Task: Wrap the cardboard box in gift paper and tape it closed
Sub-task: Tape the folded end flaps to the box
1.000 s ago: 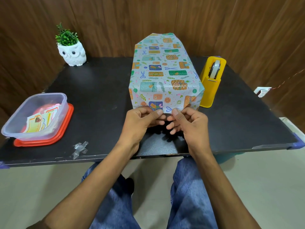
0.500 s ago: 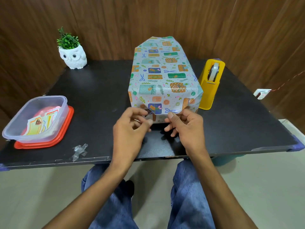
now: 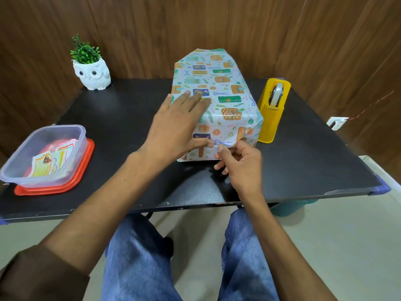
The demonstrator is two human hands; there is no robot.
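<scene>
Resting flat on top of the cardboard box wrapped in pale patterned gift paper [image 3: 227, 101], the left hand [image 3: 175, 127] keeps a wide grip, fingers straight and spread. This box stands mid black table [image 3: 130, 118], just left of the yellow tape dispenser [image 3: 273, 109]. At its near face the right hand [image 3: 240, 166] sets its thumb on the paper, fingers curled; whether that grip pinches paper cannot be told.

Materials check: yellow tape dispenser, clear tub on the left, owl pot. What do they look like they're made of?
Tape dispenser: likely moulded plastic, opaque yellow, smooth with a slight sheen.
Tub: clear plastic, slightly cloudy; the cards inside show through its walls.
Owl pot: glossy white, ceramic or resin by the look; can't tell which.
</scene>
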